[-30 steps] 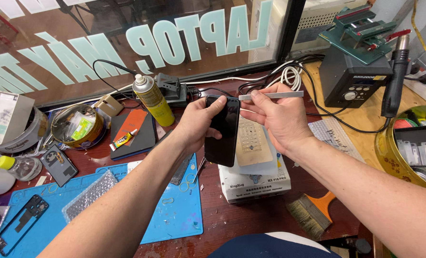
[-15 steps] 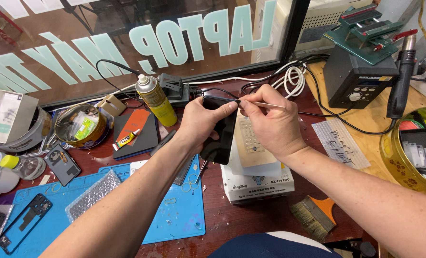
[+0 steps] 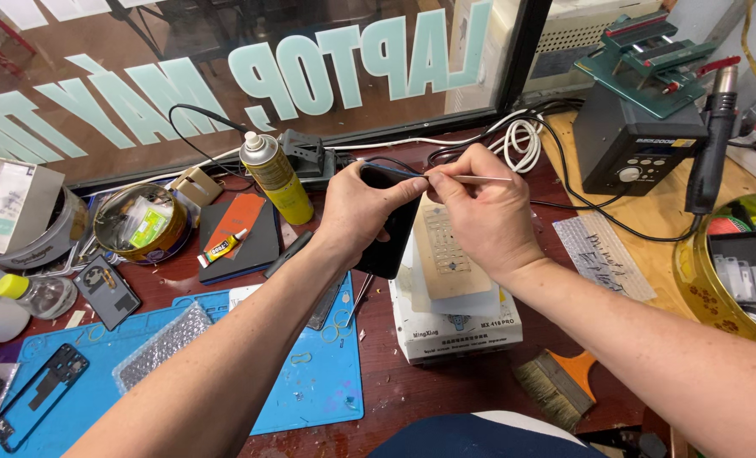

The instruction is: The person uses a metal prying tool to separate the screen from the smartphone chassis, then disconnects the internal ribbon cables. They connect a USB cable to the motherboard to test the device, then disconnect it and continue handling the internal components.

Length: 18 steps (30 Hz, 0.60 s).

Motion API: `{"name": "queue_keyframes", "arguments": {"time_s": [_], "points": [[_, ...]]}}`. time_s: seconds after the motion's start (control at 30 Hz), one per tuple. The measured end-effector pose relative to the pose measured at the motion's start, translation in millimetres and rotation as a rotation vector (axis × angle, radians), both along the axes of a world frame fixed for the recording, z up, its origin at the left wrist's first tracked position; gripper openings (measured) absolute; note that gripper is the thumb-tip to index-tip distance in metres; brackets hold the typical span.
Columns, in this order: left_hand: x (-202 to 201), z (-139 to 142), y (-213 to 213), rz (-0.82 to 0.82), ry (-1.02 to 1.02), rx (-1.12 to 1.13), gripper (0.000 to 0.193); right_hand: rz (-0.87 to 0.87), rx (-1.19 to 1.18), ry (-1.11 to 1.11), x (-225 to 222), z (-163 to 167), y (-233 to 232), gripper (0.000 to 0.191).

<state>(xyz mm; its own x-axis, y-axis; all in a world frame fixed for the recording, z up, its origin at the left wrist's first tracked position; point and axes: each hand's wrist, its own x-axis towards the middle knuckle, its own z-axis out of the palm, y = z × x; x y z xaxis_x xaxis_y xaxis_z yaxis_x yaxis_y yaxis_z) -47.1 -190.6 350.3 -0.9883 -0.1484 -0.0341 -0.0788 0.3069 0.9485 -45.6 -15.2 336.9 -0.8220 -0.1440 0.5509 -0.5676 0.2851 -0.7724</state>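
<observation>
- Two hands meet over the middle of the bench: the left hand [image 3: 363, 208] is closed around a dark phone [image 3: 386, 233], holding it upright and off the surface, while the right hand [image 3: 478, 219] pinches a thin metal pick [image 3: 471, 178] between thumb and fingers.
- The pick's tip sits at the phone's top edge, just where the left thumb presses, so the step in hand looks like working the tool along or into that edge seam.
- The phone hangs directly above a white box [image 3: 454, 318] with a tan sheet on it, right under both wrists.
- Left of the left hand stands a yellow spray can [image 3: 274, 174]; nearer the left forearm lies a blue mat [image 3: 310, 382] with small parts on it.
- Beyond the right hand sits a dark box-shaped station [image 3: 628, 148] with cables; a brush [image 3: 556, 382] lies under the right forearm.
- The next move, as I judge it, calls for a steady left grip and a light, shallow slide of the pick, since a slip could dig in or scratch.
</observation>
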Motion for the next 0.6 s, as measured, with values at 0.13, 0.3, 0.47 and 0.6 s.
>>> {"name": "queue_keyframes", "arguments": {"time_s": [0.13,0.3,0.47,0.6], "points": [[-2.7,-0.8,0.3,-0.019,0.025,0.029,0.045,0.032,0.155,0.256,-1.8,3.4,5.3,0.010],[-5.5,-1.7,0.9,-0.027,0.011,-0.069,0.045,0.004,0.036,-0.061,-6.8,2.5,6.7,0.010],[-6.5,-1.6,3.6,-0.062,0.035,-0.086,0.046,0.076,0.244,0.351,-8.4,4.1,14.5,0.008],[-7.2,-0.8,1.9,-0.090,0.059,-0.237,0.052,0.130,0.190,0.209,-6.5,9.2,19.7,0.003]]}}
